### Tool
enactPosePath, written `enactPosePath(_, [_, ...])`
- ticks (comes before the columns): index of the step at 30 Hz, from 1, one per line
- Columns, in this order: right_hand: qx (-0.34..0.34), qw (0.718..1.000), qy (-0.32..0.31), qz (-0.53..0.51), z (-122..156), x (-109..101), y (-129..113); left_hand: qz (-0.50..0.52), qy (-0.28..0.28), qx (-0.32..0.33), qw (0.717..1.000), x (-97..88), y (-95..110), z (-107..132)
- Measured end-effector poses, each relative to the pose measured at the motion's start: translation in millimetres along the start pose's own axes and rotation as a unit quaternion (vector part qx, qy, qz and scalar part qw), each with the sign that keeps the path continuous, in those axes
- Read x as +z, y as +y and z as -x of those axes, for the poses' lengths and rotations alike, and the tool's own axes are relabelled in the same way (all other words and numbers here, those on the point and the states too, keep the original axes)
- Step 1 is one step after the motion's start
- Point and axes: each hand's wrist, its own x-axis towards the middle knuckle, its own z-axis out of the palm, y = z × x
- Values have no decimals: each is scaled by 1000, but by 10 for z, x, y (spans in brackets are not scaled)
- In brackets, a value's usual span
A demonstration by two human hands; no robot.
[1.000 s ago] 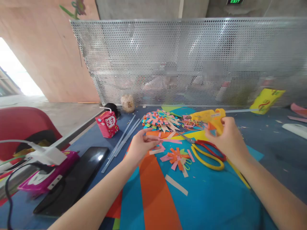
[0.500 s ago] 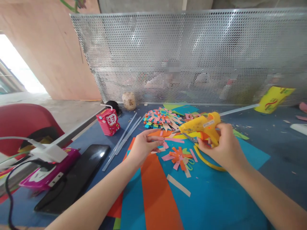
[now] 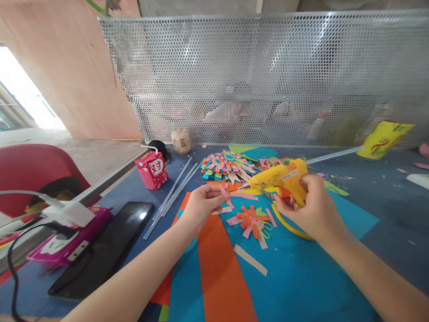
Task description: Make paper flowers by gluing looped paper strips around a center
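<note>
In the head view, the left hand (image 3: 199, 208) has its fingertips brought together and pinches a small pink strip (image 3: 224, 192), whose long axis goes from about eleven to five o'clock. The right hand (image 3: 311, 201) is wrapped around the handle of a yellow glue gun (image 3: 276, 178). The gun lies toward ten o'clock from this hand, and its metal tip points between eight and nine o'clock, at the strip; the tip is near it, with a narrow gap as it seems. A paper flower (image 3: 251, 219) is on the blue sheet (image 3: 301, 273) on the bench (image 3: 385, 192), between three and four o'clock from the left hand, which is a little nearer to it than the right. The flower looks flat and loose, with orange and pink petals, a green leaf and a green loop. The gun has a clear glue stick (image 3: 335, 155) at its back, toward two o'clock.
</note>
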Motion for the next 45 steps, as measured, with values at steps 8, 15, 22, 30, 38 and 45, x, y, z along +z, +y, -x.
enactPosePath(8, [-41,999,10,12,8,26,-1,-30,-20,-22,999,43,1,36])
enactPosePath(15, [-109,987,42,112,21,49,29,-62,-26,-12,998,82,25,69])
enactPosePath(22, [-180,969,60,155,-4,70,58,-73,-24,8,997,69,30,60])
enactPosePath(30, [-233,954,88,166,-36,60,81,-59,-22,24,998,49,15,38])
enactPosePath(38, [-248,951,90,159,-34,47,66,-58,-22,25,998,44,15,51])
enactPosePath(45, [-253,951,85,157,-37,28,53,-52,-20,29,998,38,9,30])
